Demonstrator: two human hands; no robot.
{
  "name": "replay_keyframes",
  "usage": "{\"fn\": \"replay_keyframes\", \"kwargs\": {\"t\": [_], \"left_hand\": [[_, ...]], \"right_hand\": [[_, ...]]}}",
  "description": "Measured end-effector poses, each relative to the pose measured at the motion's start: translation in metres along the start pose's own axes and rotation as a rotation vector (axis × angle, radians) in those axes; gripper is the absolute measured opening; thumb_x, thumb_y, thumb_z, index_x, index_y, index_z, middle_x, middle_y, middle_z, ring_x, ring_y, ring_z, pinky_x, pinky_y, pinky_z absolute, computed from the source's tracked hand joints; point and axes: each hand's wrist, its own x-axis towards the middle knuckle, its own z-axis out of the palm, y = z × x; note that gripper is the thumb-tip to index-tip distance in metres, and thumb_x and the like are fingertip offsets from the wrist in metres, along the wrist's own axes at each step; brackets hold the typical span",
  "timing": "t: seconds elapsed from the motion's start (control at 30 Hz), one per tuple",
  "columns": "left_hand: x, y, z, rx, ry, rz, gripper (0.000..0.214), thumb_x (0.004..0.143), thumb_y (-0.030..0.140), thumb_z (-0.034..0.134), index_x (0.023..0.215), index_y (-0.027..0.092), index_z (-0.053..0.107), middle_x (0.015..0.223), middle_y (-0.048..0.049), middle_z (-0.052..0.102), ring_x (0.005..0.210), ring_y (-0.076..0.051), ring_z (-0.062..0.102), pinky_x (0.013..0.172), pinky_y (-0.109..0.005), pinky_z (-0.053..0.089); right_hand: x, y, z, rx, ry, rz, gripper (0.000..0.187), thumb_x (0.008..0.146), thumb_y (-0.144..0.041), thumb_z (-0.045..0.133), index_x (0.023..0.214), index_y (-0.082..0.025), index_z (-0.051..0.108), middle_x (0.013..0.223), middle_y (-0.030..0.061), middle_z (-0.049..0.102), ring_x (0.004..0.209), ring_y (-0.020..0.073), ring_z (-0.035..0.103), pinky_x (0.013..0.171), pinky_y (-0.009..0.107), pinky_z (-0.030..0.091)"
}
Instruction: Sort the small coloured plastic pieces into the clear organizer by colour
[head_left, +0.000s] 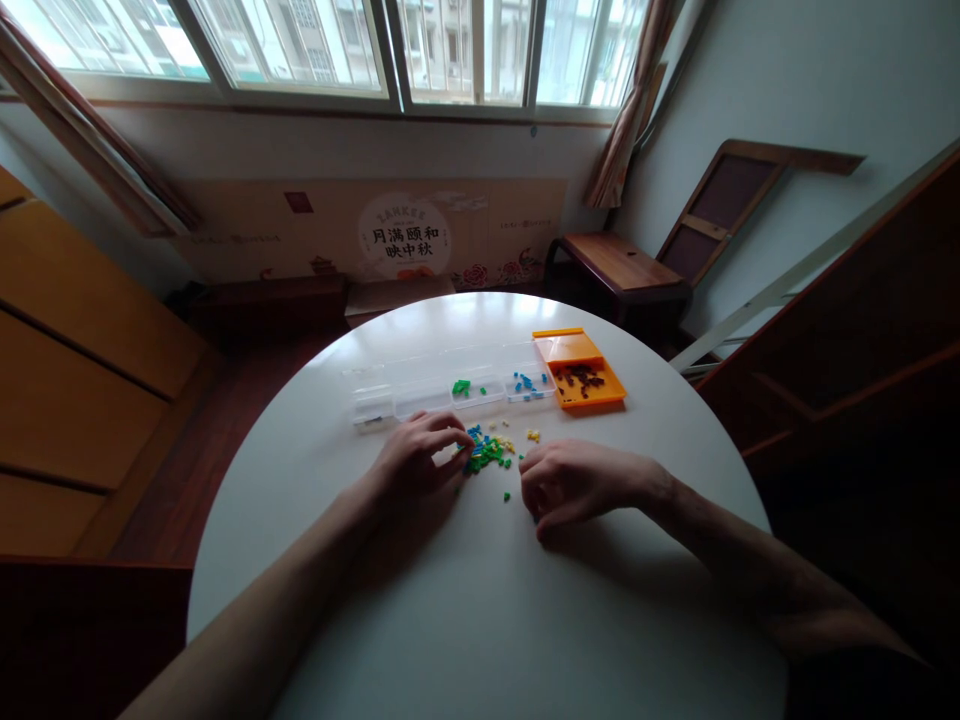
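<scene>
A small heap of tiny green, blue and yellow pieces (489, 450) lies on the round white table (487, 620). My left hand (420, 462) rests just left of the heap, fingers curled, its fingertips touching the heap's edge. My right hand (574, 485) lies just right of the heap with fingers curled under; what they hold is hidden. Behind the heap stands a clear compartment box (450, 385) with green pieces (461, 386) in one cell and blue pieces (527, 382) in another. An orange tray (579, 366) with dark pieces adjoins its right end.
A wooden bench (619, 265) and a leaning wooden frame (720, 205) stand at the back right. A long cardboard panel with printed characters (375, 235) lines the wall under the windows. Wooden furniture flanks the table on both sides.
</scene>
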Motion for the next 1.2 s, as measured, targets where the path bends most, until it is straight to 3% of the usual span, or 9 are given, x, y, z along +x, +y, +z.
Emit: {"fn": "replay_keyframes", "kwargs": {"t": [0.1, 0.27, 0.33, 0.5, 0.57, 0.63, 0.77, 0.97, 1.2], "left_hand": [[0.001, 0.001, 0.000, 0.000, -0.006, -0.010, 0.011, 0.102, 0.026, 0.070, 0.098, 0.024, 0.080, 0.105, -0.0047, 0.081, 0.089, -0.017, 0.075, 0.085, -0.032, 0.056], [0.000, -0.001, -0.005, 0.026, 0.008, -0.053, 0.011, 0.102, 0.027, 0.070, 0.099, 0.024, 0.080, 0.103, -0.0050, 0.080, 0.089, -0.018, 0.074, 0.083, -0.032, 0.056], [-0.001, -0.003, -0.010, 0.027, 0.010, -0.056, 0.010, 0.101, 0.027, 0.070, 0.102, 0.024, 0.080, 0.104, -0.0055, 0.079, 0.089, -0.019, 0.073, 0.081, -0.033, 0.056], [-0.003, -0.008, -0.025, -0.045, -0.067, -0.002, 0.010, 0.095, 0.032, 0.077, 0.098, 0.023, 0.079, 0.104, -0.0059, 0.077, 0.080, -0.016, 0.067, 0.075, -0.030, 0.055], [-0.003, -0.008, -0.028, -0.078, -0.079, 0.003, 0.009, 0.093, 0.032, 0.079, 0.096, 0.023, 0.079, 0.102, -0.0053, 0.077, 0.083, -0.016, 0.068, 0.075, -0.029, 0.054], [-0.004, -0.008, -0.027, -0.097, -0.091, 0.005, 0.009, 0.092, 0.032, 0.081, 0.097, 0.024, 0.080, 0.102, -0.0048, 0.077, 0.085, -0.017, 0.070, 0.076, -0.030, 0.054], [-0.004, -0.008, -0.024, -0.154, -0.151, -0.002, 0.017, 0.091, 0.038, 0.085, 0.104, 0.027, 0.085, 0.105, -0.0054, 0.078, 0.084, -0.017, 0.073, 0.075, -0.029, 0.055], [-0.004, -0.008, -0.022, -0.198, -0.208, -0.014, 0.016, 0.096, 0.040, 0.084, 0.109, 0.032, 0.088, 0.105, -0.0048, 0.080, 0.086, -0.017, 0.075, 0.077, -0.027, 0.056], [-0.002, -0.011, -0.021, -0.176, -0.174, -0.019, 0.016, 0.104, 0.036, 0.075, 0.101, 0.027, 0.087, 0.099, -0.0055, 0.080, 0.081, -0.015, 0.072, 0.072, -0.025, 0.053]], "right_hand": [[0.000, -0.001, 0.000, 0.028, -0.001, -0.020, 0.004, 0.100, -0.029, 0.081, 0.097, -0.026, 0.081, 0.090, -0.0024, 0.073, 0.078, 0.0130, 0.068, 0.069, 0.024, 0.051], [0.003, 0.002, 0.002, 0.090, 0.043, -0.054, 0.006, 0.104, -0.025, 0.076, 0.104, -0.026, 0.081, 0.097, -0.0002, 0.076, 0.082, 0.0140, 0.069, 0.074, 0.026, 0.056], [0.006, 0.008, 0.003, 0.091, 0.196, -0.049, 0.006, 0.105, -0.029, 0.075, 0.104, -0.025, 0.080, 0.098, 0.0010, 0.077, 0.085, 0.0157, 0.069, 0.078, 0.029, 0.058], [0.015, 0.039, 0.001, -0.086, 0.874, 0.084, 0.014, 0.105, -0.036, 0.077, 0.097, -0.025, 0.077, 0.095, 0.0034, 0.077, 0.086, 0.0207, 0.069, 0.085, 0.039, 0.059], [0.017, 0.056, 0.000, -0.151, 1.062, 0.180, 0.016, 0.105, -0.039, 0.076, 0.096, -0.025, 0.076, 0.095, 0.0046, 0.076, 0.085, 0.0223, 0.068, 0.085, 0.041, 0.059], [0.017, 0.071, 0.001, -0.176, 1.155, 0.275, 0.016, 0.104, -0.041, 0.076, 0.102, -0.024, 0.076, 0.099, 0.0056, 0.078, 0.087, 0.0236, 0.069, 0.086, 0.042, 0.060], [0.017, 0.084, 0.007, -0.159, 1.127, 0.342, 0.022, 0.102, -0.039, 0.075, 0.119, -0.024, 0.074, 0.111, 0.0068, 0.081, 0.090, 0.0253, 0.073, 0.091, 0.045, 0.061], [0.018, 0.068, 0.013, -0.179, 1.075, 0.303, 0.013, 0.104, -0.032, 0.067, 0.113, -0.024, 0.073, 0.110, 0.0075, 0.079, 0.094, 0.0264, 0.072, 0.093, 0.044, 0.059], [0.023, 0.063, 0.020, -0.191, 1.001, 0.211, 0.010, 0.103, -0.026, 0.065, 0.110, -0.024, 0.072, 0.102, 0.0061, 0.076, 0.093, 0.0257, 0.071, 0.095, 0.045, 0.057]]}}
